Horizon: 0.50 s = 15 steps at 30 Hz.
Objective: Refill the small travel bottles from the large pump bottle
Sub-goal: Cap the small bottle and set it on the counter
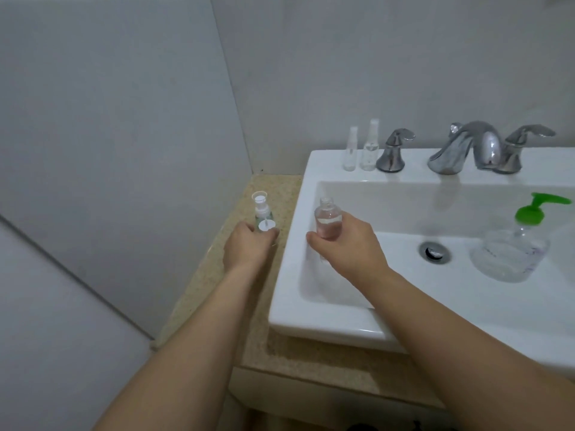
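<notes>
My right hand (pixel 345 247) grips a small pink-tinted travel bottle (pixel 328 220), upright and with its neck uncapped, just inside the sink's left rim. My left hand (pixel 249 247) rests on the speckled counter with curled fingers that pinch a small white pump top (pixel 267 225). Just behind that top stands a green-tinted travel bottle (pixel 261 206) with a clear cap. The large clear pump bottle (pixel 510 253), with a green pump head (pixel 533 208), sits in the sink basin at the right, away from both hands.
Two small clear spray bottles (pixel 351 150) (pixel 370 147) stand on the white sink's (pixel 289 275) back ledge beside the left tap handle (pixel 392 150). The chrome faucet (pixel 466 147) is at the back right and the drain (pixel 434 251) mid-basin. Grey walls close the left side.
</notes>
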Each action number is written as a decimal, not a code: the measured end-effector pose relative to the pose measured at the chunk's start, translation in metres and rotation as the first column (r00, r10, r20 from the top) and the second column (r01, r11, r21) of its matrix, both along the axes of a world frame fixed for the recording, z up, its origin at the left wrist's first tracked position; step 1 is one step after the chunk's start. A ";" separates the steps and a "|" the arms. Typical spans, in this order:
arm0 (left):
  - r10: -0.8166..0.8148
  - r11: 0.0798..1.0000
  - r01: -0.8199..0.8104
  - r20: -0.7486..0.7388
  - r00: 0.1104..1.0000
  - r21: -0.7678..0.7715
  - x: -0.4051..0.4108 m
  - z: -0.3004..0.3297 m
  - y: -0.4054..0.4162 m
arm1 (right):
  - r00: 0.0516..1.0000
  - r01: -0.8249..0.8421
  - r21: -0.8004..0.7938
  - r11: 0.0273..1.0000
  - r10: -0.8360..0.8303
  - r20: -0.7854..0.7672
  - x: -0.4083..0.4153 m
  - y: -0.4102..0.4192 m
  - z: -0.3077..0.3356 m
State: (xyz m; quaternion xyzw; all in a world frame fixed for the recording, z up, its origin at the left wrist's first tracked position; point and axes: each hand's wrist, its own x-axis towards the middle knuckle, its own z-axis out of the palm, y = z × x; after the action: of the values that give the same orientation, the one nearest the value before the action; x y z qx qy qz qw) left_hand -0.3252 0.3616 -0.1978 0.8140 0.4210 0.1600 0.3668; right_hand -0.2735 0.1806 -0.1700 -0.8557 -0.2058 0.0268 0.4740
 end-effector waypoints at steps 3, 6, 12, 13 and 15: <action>0.044 0.999 -0.043 -0.013 0.999 0.033 0.006 -0.006 -0.002 | 1.000 -0.008 -0.002 1.000 0.008 -0.009 0.001 -0.001 -0.003; 0.033 0.999 -0.034 0.021 0.999 0.032 0.006 -0.007 -0.005 | 1.000 -0.012 0.005 1.000 0.012 -0.016 0.005 -0.003 -0.005; -0.085 0.996 0.080 0.131 0.988 0.042 -0.006 0.030 0.003 | 0.999 -0.034 -0.005 0.999 0.034 -0.034 0.005 -0.006 -0.005; -0.139 0.990 0.132 0.145 0.980 0.057 -0.007 0.042 0.003 | 0.999 -0.031 -0.006 1.000 0.031 -0.040 0.005 -0.006 -0.005; -0.252 0.968 0.248 0.180 0.951 0.043 -0.009 0.065 -0.003 | 0.999 -0.024 -0.020 1.000 0.023 -0.038 0.004 -0.006 -0.006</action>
State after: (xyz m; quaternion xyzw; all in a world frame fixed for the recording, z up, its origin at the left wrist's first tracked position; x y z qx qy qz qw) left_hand -0.3338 0.3591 -0.1327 0.8461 0.2773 0.1909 0.4132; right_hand -0.2698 0.1744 -0.1755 -0.8575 -0.2065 0.0506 0.4686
